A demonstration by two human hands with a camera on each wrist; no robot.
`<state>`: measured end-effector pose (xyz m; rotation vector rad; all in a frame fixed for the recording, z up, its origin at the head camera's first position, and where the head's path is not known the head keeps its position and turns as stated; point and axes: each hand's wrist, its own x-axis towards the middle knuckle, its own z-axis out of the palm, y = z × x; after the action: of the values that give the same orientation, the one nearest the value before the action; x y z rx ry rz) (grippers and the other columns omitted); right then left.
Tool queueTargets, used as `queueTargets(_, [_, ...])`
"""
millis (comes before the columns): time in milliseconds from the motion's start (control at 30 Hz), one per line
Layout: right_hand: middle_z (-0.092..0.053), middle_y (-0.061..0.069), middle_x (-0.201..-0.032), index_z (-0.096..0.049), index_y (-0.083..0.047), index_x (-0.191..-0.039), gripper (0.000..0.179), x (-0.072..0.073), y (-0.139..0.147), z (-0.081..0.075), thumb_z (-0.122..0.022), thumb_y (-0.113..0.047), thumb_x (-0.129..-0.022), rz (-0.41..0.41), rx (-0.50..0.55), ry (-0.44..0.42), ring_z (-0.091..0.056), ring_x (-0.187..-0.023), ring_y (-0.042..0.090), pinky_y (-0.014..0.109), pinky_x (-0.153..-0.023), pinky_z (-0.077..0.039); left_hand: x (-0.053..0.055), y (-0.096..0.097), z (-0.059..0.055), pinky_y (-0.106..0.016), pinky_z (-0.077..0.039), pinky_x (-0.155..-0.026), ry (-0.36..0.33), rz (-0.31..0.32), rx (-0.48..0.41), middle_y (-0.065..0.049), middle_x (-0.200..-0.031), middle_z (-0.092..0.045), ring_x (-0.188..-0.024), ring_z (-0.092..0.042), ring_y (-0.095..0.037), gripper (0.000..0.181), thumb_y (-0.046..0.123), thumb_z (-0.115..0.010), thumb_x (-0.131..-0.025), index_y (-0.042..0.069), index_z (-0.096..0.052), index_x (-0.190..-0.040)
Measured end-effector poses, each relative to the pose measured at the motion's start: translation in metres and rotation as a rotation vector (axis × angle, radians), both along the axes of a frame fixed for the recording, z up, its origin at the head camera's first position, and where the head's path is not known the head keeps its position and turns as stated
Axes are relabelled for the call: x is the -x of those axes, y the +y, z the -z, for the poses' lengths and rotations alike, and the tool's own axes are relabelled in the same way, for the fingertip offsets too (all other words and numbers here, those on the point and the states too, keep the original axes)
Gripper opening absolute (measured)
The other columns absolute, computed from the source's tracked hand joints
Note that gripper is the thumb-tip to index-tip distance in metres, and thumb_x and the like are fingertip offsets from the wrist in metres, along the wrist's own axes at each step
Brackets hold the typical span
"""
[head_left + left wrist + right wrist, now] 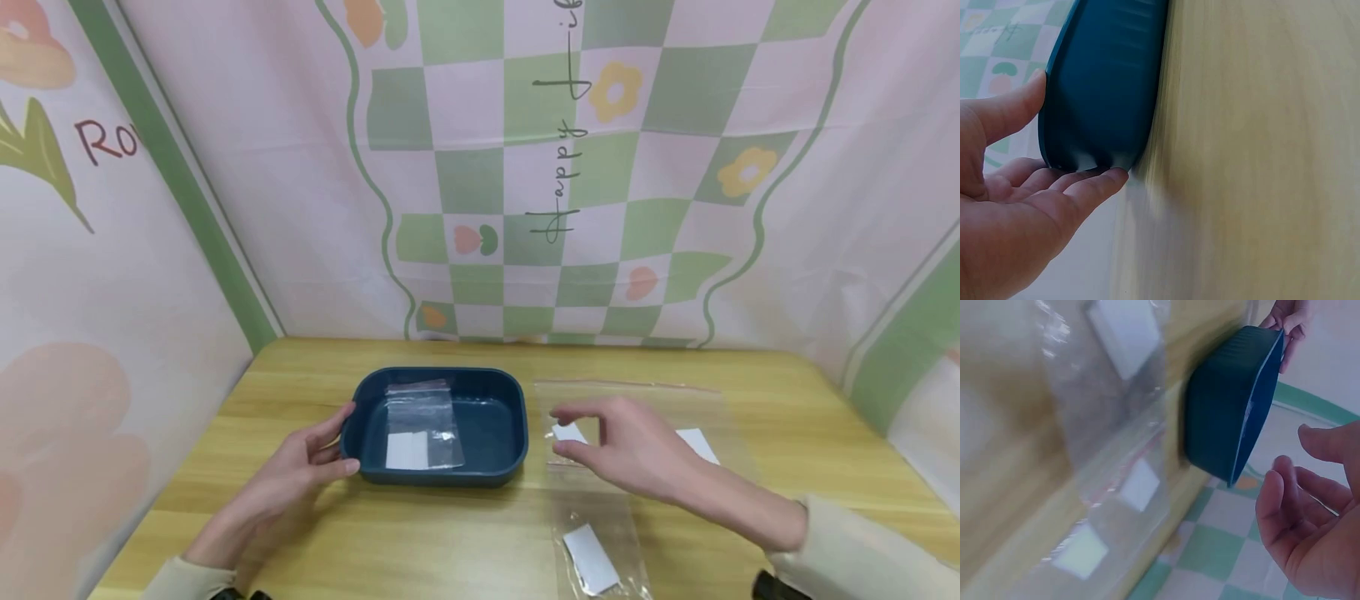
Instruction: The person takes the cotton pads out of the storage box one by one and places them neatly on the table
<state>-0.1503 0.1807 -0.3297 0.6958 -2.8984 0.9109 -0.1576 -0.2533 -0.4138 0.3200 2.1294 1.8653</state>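
A dark blue rectangular tray (491, 429) stands on the table, with a small clear zip bag (420, 408) inside holding a white rectangular piece (407, 451). My left hand (288, 479) grips the tray's left end; in the left wrist view its thumb meets the rim and its fingertips lie against the end wall. Just right of the tray, my right hand (637, 442) hovers over clear plastic bags, thumb and fingers apart with nothing between them, as the right wrist view confirms. A white piece (568, 432) shows beyond its fingertips.
Nearer the front edge lies a clear bag (600, 512) with a white piece (591, 560) in it. Another white piece (697, 446) shows in a bag behind the right hand. A patterned cloth (540, 275) hangs along the table's back edge.
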Motion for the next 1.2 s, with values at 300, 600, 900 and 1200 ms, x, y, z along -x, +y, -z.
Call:
queueTargets(300, [-0.076, -0.002, -0.107, -0.079, -0.012, -0.122, 0.037, 0.046, -0.053, 0.003, -0.086, -0.027, -0.09, -0.11, -0.058, -0.018, -0.046, -0.048, 0.009, 0.03, -0.05, -0.045, 0.0, 0.0, 0.0, -0.035, -0.047, -0.108, -0.008, -0.007, 0.032, -0.021, -0.171, -0.013, -0.147, -0.032, -0.05, 0.085, 0.003, -0.072, -0.099, 0.003, -0.02, -0.167])
queueTargets(600, [-0.077, 0.01, -0.109, -0.075, -0.003, -0.129, 0.051, 0.084, -0.104, 0.023, -0.089, -0.028, -0.087, -0.26, -0.187, -0.026, -0.071, -0.096, 0.027, 0.039, -0.083, -0.058, 0.002, -0.001, 0.001, -0.033, -0.049, -0.106, 0.002, 0.002, 0.021, -0.024, -0.17, -0.013, -0.146, -0.033, -0.05, 0.086, 0.003, -0.072, -0.099, 0.0, -0.019, -0.166])
queueTargets(900, [-0.07, 0.006, -0.075, -0.08, 0.0, -0.096, 0.039, 0.102, -0.13, 0.043, -0.092, -0.035, -0.083, -0.243, -0.252, -0.135, -0.024, -0.05, 0.01, 0.026, -0.053, -0.029, 0.002, -0.001, 0.0, -0.034, -0.049, -0.106, -0.007, 0.005, 0.01, -0.024, -0.17, -0.013, -0.147, -0.032, -0.05, 0.086, 0.002, -0.072, -0.099, 0.001, -0.019, -0.166])
queueTargets(1200, [-0.032, -0.005, -0.063, -0.054, -0.013, -0.067, 0.051, 0.103, -0.144, 0.061, -0.089, -0.046, -0.085, -0.231, -0.388, -0.111, -0.036, -0.056, 0.012, 0.028, -0.05, -0.029, 0.002, -0.002, 0.0, -0.031, -0.049, -0.106, 0.006, 0.016, 0.017, -0.024, -0.171, -0.011, -0.147, -0.031, -0.049, 0.085, 0.003, -0.072, -0.1, -0.001, -0.018, -0.166])
